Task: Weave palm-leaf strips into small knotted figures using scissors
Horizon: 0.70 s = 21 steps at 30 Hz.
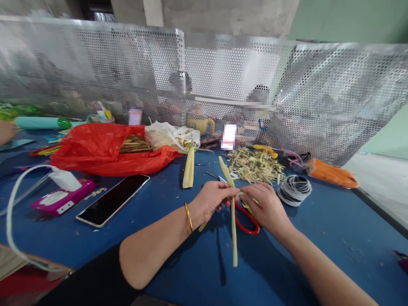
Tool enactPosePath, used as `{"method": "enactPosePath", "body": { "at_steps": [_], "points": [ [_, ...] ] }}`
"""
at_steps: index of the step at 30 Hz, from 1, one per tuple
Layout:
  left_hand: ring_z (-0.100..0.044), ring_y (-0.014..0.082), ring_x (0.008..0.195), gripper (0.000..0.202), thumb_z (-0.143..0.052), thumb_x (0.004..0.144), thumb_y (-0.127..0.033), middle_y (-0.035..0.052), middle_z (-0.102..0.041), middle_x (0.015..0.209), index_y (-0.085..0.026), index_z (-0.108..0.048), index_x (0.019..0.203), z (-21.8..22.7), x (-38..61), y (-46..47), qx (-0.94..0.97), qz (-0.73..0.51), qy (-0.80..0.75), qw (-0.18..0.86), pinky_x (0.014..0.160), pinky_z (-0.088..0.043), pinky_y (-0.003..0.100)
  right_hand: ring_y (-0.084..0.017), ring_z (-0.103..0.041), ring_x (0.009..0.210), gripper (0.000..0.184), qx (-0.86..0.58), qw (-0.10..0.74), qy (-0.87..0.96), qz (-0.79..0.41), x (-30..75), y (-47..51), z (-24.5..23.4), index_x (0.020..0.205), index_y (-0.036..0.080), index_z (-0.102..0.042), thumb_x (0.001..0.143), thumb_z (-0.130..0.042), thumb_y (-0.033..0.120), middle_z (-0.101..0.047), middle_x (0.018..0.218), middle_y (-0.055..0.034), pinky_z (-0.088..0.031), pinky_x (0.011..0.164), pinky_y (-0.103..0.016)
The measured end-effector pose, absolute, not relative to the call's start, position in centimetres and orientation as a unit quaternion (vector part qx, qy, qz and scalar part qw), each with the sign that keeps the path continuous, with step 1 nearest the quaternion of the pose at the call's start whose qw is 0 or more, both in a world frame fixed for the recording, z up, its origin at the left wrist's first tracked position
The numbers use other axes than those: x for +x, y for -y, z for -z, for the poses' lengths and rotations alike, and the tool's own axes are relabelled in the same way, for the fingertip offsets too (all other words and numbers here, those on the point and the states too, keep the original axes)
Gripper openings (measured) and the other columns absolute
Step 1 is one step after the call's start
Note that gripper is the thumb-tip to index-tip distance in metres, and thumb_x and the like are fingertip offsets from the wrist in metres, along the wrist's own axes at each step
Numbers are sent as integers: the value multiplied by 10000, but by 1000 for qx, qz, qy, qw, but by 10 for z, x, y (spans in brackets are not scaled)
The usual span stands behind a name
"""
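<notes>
My left hand [212, 200] and my right hand [266, 206] meet over the blue table [165, 242], both pinched on pale yellow-green leaf strips [233, 225]. One strip hangs straight down toward me; another [225, 171] slants up and away. My left wrist wears a gold bangle [189, 217]. Red-handled scissors [247, 223] lie under my right hand on the table.
A pile of leaf trimmings [255, 165] lies beyond my hands, a coil of white cord [295, 189] to the right, folded strips [188, 170], a red plastic bag [102, 151] of leaves, a phone [113, 199], a pink wipes pack [63, 197]. Perforated metal screens [223, 72] wall the back.
</notes>
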<state>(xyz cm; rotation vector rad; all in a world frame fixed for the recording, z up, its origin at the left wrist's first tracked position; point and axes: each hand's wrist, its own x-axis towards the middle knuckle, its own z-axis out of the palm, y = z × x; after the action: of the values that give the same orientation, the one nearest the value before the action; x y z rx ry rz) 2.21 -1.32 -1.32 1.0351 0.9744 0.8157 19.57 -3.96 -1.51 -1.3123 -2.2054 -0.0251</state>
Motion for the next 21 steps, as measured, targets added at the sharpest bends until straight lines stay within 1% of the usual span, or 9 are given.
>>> {"method": "enactPosePath", "body": {
  "at_steps": [2,3,7,11,13,15,17,19,21],
  "points": [
    [-446,50,452,147,-703,704,-247,36,-652,647,-118,-646,660,14,22,12,476,-364,-442,668,383,-243,181,-151,-607,700,262,-490,266,830,2,194,41,17,754,209,-618,945,-445,256,-655,689,-3,-382,876,-333],
    [-443,50,445,127,-693,707,-225,32,-645,630,-119,-646,657,14,22,11,479,-365,-446,662,381,-248,182,-143,-597,673,285,-495,265,828,6,193,42,17,726,204,-607,948,-435,249,-641,658,2,-382,849,-314],
    [-446,54,423,95,-683,696,-185,13,-614,588,-122,-640,639,16,22,8,479,-366,-464,649,370,-261,187,-143,-585,656,286,-508,252,822,50,191,45,14,724,190,-613,942,-439,250,-636,652,-14,-369,755,-288],
    [-460,51,424,107,-703,689,-201,22,-623,608,-110,-654,660,15,20,8,470,-349,-460,668,364,-252,183,-148,-602,669,295,-513,236,824,52,193,43,15,748,191,-635,948,-430,263,-651,669,-17,-373,762,-296],
    [-468,51,422,132,-724,683,-218,24,-623,612,-103,-659,685,13,18,8,452,-343,-442,695,357,-236,178,-154,-615,703,279,-512,238,824,39,196,40,17,813,200,-650,953,-417,261,-674,723,-21,-392,772,-300],
    [-502,57,438,173,-712,718,-262,40,-642,652,-97,-660,716,10,16,7,414,-343,-425,728,356,-254,170,-183,-628,819,231,-515,260,815,48,199,38,18,955,202,-653,944,-430,258,-696,874,-51,-414,799,-321],
    [-562,72,488,203,-655,784,-291,69,-673,737,-90,-665,760,7,15,6,368,-342,-411,760,377,-328,165,-226,-608,960,245,-520,307,793,84,202,38,16,1092,197,-622,924,-453,256,-672,1033,-90,-428,837,-361],
    [-624,95,576,158,-629,806,-243,89,-694,826,-90,-666,795,5,14,5,332,-347,-402,779,435,-415,167,-248,-593,1006,264,-521,362,763,125,204,41,10,1123,203,-609,914,-457,253,-651,1072,-104,-432,854,-391],
    [-658,119,650,74,-651,775,-165,97,-703,873,-96,-657,802,5,14,3,315,-365,-401,779,495,-470,178,-242,-607,971,244,-516,413,735,152,205,46,2,1076,217,-627,915,-446,242,-662,1021,-93,-433,856,-395]
  ]
}}
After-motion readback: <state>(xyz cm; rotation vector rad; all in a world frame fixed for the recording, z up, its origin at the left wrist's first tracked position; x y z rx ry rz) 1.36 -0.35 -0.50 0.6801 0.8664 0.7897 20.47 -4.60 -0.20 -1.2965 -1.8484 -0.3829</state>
